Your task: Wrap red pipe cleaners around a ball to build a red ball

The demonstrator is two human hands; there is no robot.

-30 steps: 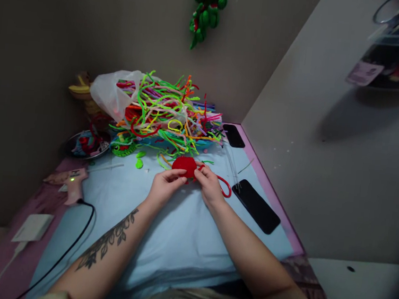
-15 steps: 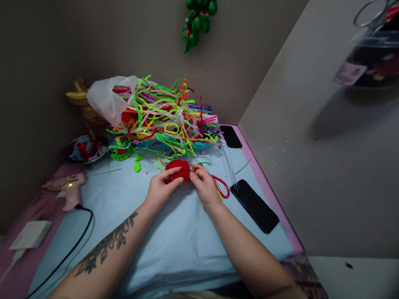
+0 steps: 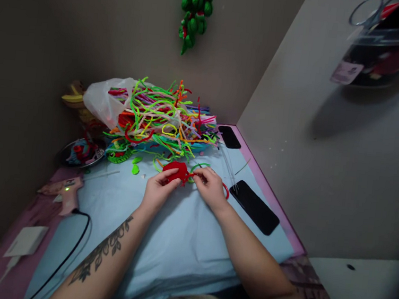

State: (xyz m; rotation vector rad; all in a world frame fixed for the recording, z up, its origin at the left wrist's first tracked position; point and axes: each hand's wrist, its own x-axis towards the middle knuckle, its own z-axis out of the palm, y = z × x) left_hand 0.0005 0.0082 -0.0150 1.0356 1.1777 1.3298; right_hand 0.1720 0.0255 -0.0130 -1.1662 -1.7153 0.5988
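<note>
My left hand (image 3: 157, 191) pinches a red coiled pipe-cleaner piece (image 3: 176, 170) from below, just above the light blue cloth (image 3: 162, 231). To its right, my right hand (image 3: 210, 185) is closed on the red pipe-cleaner strand (image 3: 225, 189) that runs out of the piece and loops past my wrist. Both hands are close together in front of a big heap of coloured pipe cleaners (image 3: 160, 117).
A black phone (image 3: 254, 206) lies right of my right hand, a second one (image 3: 230, 136) farther back by the wall. A pink glue gun (image 3: 65, 191) with a black cord (image 3: 67, 254) sits left. A white plastic bag (image 3: 105, 99), a dish of bits (image 3: 81, 151) and a green hanging ornament (image 3: 194, 11) are behind.
My right hand has pulled the red strand in, so its loop beside my wrist is smaller. The red piece has turned a little between my fingers.
</note>
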